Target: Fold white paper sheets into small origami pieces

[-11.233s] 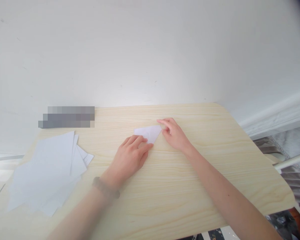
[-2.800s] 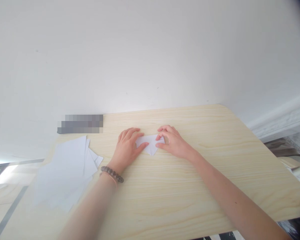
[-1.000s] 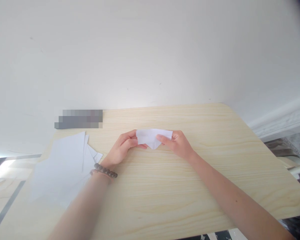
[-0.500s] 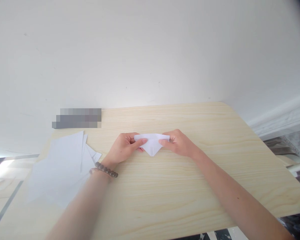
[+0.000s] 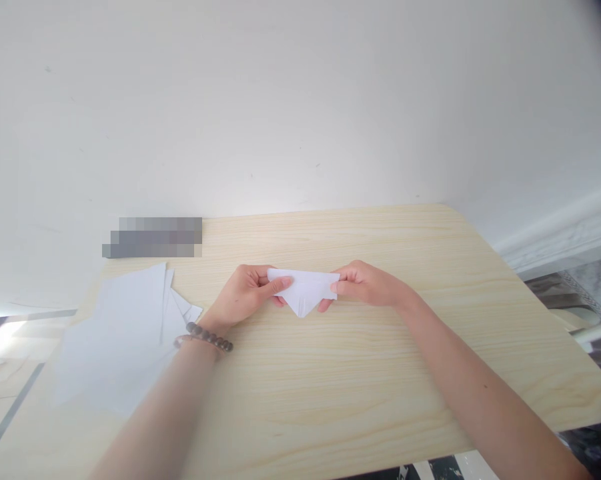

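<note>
Item one, filling the upper half of the frame: a plain white wall (image 5: 300, 100), with a pixelated grey block (image 5: 153, 237) sitting where it meets the desk at centre left. Item two, across the lower half: a pale wood-grain table with a rounded far-right corner (image 5: 380, 373). Item three, at lower left: a loose fan of white paper sheets (image 5: 125, 333), overlapping, lying flat on the table and well apart from what I am handling. Item four, my forearms, entering from the bottom edge and converging on the frame centre; the left wrist carries a brown beaded bracelet (image 5: 203, 336). Item five, my left hand (image 5: 243, 293), closed in a pinch, thumb on top and fingers curled beneath, gripping the left end of the small piece. Item six, my right hand (image 5: 365, 285), likewise closed in a pinch on the right end. Item seven, smallest: a small folded white paper piece, a straight top edge with a point hanging downward (image 5: 304, 289), held at the centre of the frame between the two hands and, as far as I can judge, lifted just off the table. Its long axis runs left to right across the frame, directly from one hand to the other; its point aims at the bottom of the frame, towards me. Both hands are equally near, each touching one end.
</note>
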`<action>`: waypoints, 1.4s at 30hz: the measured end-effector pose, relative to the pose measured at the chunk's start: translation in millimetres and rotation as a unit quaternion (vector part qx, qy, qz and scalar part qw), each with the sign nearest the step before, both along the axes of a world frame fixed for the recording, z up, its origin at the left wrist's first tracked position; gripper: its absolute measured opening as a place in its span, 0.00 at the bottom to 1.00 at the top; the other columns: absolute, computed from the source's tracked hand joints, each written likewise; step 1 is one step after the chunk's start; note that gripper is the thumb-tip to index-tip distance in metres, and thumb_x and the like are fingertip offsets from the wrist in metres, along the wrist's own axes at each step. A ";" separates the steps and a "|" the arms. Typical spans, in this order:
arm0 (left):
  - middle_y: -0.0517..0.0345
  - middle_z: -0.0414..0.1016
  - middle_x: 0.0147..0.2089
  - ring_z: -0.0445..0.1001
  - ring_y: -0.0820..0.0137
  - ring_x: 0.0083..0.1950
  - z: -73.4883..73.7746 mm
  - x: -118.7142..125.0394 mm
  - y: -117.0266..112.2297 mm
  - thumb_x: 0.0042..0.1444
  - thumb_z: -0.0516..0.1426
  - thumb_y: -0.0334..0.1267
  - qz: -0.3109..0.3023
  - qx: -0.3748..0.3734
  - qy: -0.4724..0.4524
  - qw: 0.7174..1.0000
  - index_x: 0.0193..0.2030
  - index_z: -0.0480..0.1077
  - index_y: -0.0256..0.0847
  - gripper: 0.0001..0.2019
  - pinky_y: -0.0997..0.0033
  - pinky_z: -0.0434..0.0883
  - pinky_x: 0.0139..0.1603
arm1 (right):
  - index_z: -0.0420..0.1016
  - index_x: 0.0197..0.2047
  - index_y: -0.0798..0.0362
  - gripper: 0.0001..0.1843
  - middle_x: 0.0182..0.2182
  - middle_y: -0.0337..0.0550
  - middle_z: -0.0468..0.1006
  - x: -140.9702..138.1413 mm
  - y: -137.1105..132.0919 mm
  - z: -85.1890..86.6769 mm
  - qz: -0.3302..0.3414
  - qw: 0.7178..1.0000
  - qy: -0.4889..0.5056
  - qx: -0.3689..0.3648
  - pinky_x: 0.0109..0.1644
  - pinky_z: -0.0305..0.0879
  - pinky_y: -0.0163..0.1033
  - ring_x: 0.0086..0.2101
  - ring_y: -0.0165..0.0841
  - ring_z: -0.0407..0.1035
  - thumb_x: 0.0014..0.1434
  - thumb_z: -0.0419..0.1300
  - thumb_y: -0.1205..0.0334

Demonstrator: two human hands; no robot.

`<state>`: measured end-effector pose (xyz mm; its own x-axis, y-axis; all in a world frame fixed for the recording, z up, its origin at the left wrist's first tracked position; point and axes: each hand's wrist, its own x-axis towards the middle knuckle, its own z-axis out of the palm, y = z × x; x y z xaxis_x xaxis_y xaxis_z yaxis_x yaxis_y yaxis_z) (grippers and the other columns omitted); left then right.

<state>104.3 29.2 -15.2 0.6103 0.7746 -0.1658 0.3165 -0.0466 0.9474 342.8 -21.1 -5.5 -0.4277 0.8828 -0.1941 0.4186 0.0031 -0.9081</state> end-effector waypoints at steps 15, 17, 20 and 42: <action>0.53 0.79 0.34 0.76 0.65 0.35 -7.0 -3.4 4.3 0.51 0.58 0.48 0.047 -0.021 -0.021 0.998 0.36 0.74 0.37 0.15 0.70 0.72 0.34 | 0.74 0.39 0.55 0.11 0.38 0.45 0.79 5.1 2.6 -12.9 -0.018 0.985 0.169 -0.040 0.50 0.64 0.45 0.42 0.36 0.73 0.55 0.54 0.63; 0.53 0.79 0.34 0.76 0.65 0.34 -6.1 -2.4 2.8 0.50 0.58 0.49 0.049 -0.006 -0.001 0.999 0.36 0.74 0.37 0.16 0.71 0.71 0.33 | 0.73 0.38 0.55 0.10 0.37 0.44 0.78 0.1 1.8 -15.1 -0.051 0.983 0.170 -0.048 0.46 0.67 0.44 0.39 0.35 0.73 0.55 0.57 0.59; 0.54 0.78 0.32 0.75 0.67 0.33 -4.2 -1.6 0.2 0.50 0.58 0.49 0.045 0.011 0.023 0.999 0.35 0.74 0.37 0.16 0.73 0.69 0.31 | 0.71 0.33 0.55 0.10 0.34 0.42 0.76 -7.7 -0.7 -15.5 -0.074 0.984 0.156 -0.042 0.39 0.68 0.40 0.36 0.33 0.72 0.54 0.58 0.56; 0.53 0.75 0.48 0.72 0.61 0.51 3.6 -12.6 4.8 0.53 0.54 0.36 -0.090 -0.092 -0.113 0.985 0.48 0.71 0.39 0.16 0.61 0.66 0.54 | 0.74 0.35 0.57 0.19 0.28 0.44 0.78 -7.8 0.8 -19.0 -0.130 0.989 0.065 0.026 0.29 0.65 0.33 0.27 0.29 0.70 0.58 0.53 0.48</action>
